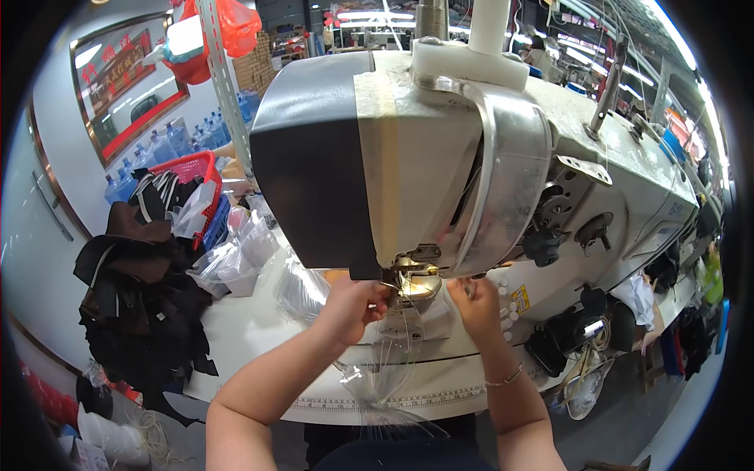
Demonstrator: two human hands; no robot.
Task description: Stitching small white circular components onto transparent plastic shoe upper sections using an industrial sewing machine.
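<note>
A large sewing machine with a dark front cover fills the middle of the view. Its lit needle area lies low, between my two hands. My left hand is closed at the left side of this area, fingertips pressed together by the presser foot; what they pinch, if anything, is too small to tell. To the right, my right hand has its fingers curled in, and their contents cannot be made out. Clear plastic film with loose pale threads hangs from below the needle over the table's front edge.
Black cut pieces are heaped at the left, near a red basket. Clear plastic bags lie on the white table. A black device with cords sits at the right. White round bobbins stand beside my right hand.
</note>
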